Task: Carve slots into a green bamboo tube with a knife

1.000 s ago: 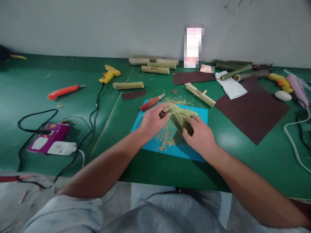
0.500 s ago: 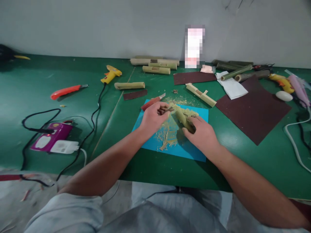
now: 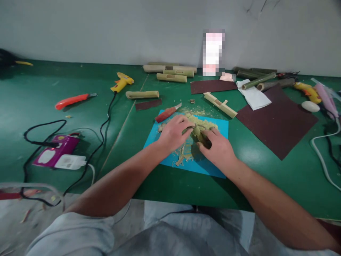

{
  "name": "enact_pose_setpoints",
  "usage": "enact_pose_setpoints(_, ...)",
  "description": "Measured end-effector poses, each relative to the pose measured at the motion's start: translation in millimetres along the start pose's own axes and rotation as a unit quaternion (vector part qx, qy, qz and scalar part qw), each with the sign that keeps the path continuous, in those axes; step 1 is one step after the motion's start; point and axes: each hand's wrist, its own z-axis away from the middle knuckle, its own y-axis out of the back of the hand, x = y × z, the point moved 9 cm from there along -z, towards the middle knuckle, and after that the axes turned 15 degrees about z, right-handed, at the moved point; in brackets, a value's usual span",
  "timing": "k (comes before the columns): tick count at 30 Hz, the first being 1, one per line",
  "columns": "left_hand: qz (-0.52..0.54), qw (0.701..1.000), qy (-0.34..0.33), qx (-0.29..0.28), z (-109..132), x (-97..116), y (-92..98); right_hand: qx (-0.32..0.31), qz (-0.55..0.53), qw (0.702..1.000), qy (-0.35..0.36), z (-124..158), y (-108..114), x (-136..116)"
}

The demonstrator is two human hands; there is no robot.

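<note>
My right hand (image 3: pixel 220 145) is closed around the near end of a short green bamboo tube (image 3: pixel 198 134), which lies at a slant over a blue sheet (image 3: pixel 213 170). My left hand (image 3: pixel 176 131) is closed on a small, dark, folded piece of sandpaper (image 3: pixel 188 128), mostly hidden by the fingers, and rests it against the tube's far end. Pale shavings (image 3: pixel 205 123) are heaped behind the tube and scattered over the sheet. Beyond my left hand lies a carving knife (image 3: pixel 167 113) with a red-brown handle, its blade pointing away to the right.
Cut bamboo pieces (image 3: pixel 172 77) lie along the wall, another (image 3: pixel 220 105) nearer. A large brown sheet (image 3: pixel 278 121) and white paper (image 3: pixel 254 97) are right. On the left are a yellow glue gun (image 3: pixel 122 81), an orange cutter (image 3: pixel 72 101) and a purple power strip (image 3: pixel 57 149) with cables.
My left hand has moved right and slightly nearer, bringing the sandpaper onto the bamboo tube and uncovering the knife's handle. My right hand keeps its hold, shifted slightly left.
</note>
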Motion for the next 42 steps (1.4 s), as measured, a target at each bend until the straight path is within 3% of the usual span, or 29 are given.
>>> enact_pose_setpoints(9, 0.064, 0.996, 0.04, -0.051, 2, -9, -4.3, 0.001, 0.021, 1.0, 0.003, 2, 0, 1)
enact_pose_setpoints(21, 0.05, 0.999, -0.008, -0.014, 0, -5, 0.6, -0.01, 0.019, 1.0, -0.004, 4, -1, -1)
enact_pose_setpoints(27, 0.036, 0.99, -0.031, -0.136, 14, 13, -29.7, -0.028, 0.03, 0.999, -0.005, 5, -4, -2)
enact_pose_setpoints(33, 0.013, 1.0, -0.016, -0.017, 0, -6, -5.5, -0.054, 0.086, 0.994, -0.028, 11, -2, 0)
enact_pose_setpoints(39, 0.028, 0.999, -0.009, -0.011, -4, -14, 2.6, -0.087, 0.117, 0.989, -0.028, 18, -2, -2)
enact_pose_setpoints(42, 0.048, 0.999, 0.014, 0.009, -3, -16, 6.4, -0.073, 0.104, 0.992, -0.016, 16, -3, -4)
